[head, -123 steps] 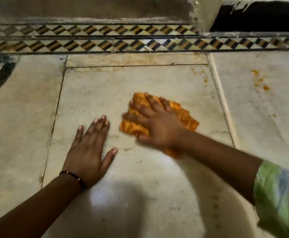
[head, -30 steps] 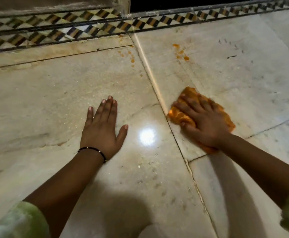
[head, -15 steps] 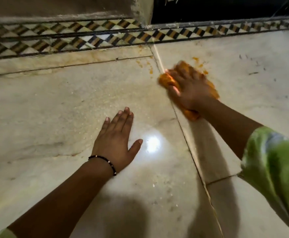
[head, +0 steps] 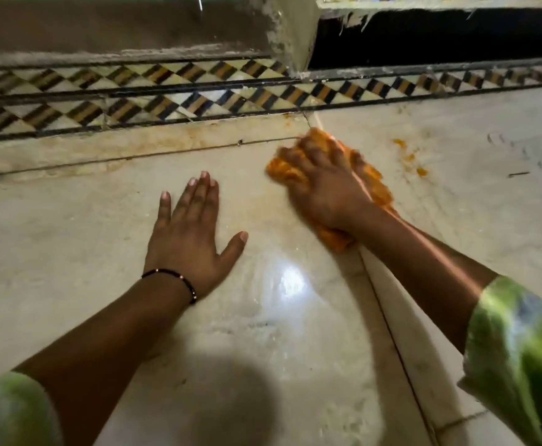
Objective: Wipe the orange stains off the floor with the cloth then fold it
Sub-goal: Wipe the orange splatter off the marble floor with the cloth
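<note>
Blur smears the right hand and the orange cloth beneath it, so the cloth's weave and edges are hard to read; most of it is hidden under the palm and wrist, with crumpled folds showing past the fingertips, along the right side and below the wrist. The fingers lie spread and bent over the fabric, pressing it to the floor near its far edge, across the seam between two slabs. Whether they pinch the cloth I cannot tell. Orange stains, small wet-looking blobs, dot the slab just right of the cloth, apart from it. The left hand rests flat on the pale, glossy, veined marble, fingers straight, holding nothing; a thin dark beaded bracelet circles its wrist. Green sleeves are cut off at the lower corners. A diamond-patterned tile border runs along the floor's far edge.
</note>
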The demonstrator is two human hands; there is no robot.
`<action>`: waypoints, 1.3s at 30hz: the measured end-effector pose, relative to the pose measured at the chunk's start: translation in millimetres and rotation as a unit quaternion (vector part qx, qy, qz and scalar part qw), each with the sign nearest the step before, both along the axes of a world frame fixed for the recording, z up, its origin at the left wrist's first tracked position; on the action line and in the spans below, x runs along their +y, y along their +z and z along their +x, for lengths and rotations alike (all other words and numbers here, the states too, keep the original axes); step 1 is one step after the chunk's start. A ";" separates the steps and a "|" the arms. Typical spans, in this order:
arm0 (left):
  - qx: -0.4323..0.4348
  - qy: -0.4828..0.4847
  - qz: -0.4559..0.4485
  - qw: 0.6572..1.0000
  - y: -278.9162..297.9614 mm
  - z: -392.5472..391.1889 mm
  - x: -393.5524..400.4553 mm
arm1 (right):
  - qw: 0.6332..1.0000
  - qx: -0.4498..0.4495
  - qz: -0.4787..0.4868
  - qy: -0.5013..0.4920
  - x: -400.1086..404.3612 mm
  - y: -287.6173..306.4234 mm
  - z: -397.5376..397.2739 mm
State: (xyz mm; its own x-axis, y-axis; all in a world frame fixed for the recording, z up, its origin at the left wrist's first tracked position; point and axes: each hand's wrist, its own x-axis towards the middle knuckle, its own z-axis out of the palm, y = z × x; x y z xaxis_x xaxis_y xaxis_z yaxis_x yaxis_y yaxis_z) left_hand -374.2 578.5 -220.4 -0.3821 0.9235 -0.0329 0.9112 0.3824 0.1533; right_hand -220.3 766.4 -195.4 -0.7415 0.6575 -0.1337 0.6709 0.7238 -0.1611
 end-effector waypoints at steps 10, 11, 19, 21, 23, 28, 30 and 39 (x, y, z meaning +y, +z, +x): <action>-0.026 0.013 -0.014 0.999 4.8 -2.1 5.7 | 0.996 -0.007 0.029 -0.087 -82.0 -1.4 -31.5; -0.024 0.013 -0.018 0.999 5.1 -2.8 6.2 | 0.998 -0.009 0.029 -0.061 -73.5 -2.0 -50.4; -0.029 0.007 -0.017 0.999 6.6 -5.6 6.1 | 0.995 0.016 -0.018 -0.096 25.3 2.4 -49.5; -0.039 0.007 -0.012 0.999 5.6 -3.9 4.8 | 0.988 0.016 -0.020 -0.150 5.6 3.8 -24.2; -0.045 0.009 -0.014 0.999 5.2 -3.3 4.2 | 0.988 -0.003 -0.020 -0.154 -28.7 5.6 -20.9; -0.038 0.014 -0.015 0.999 4.1 -5.0 5.8 | 1.000 -0.010 -0.005 0.017 -29.8 3.4 -94.3; -0.040 0.015 -0.014 0.999 4.1 -5.2 5.5 | 0.999 -0.021 0.002 0.037 7.5 2.9 -105.0; -0.057 0.012 -0.009 0.998 5.6 -4.0 4.8 | 0.993 0.011 -0.005 -0.120 -11.2 2.2 -19.2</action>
State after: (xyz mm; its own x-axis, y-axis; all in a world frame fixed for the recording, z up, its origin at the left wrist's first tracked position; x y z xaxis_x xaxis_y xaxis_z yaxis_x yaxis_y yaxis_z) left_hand -378.1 583.4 -214.7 -0.3967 0.9132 -0.0933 0.8790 0.4072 0.2482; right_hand -239.5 755.1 -193.2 -0.5659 0.8146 -0.1275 0.8205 0.5412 -0.1843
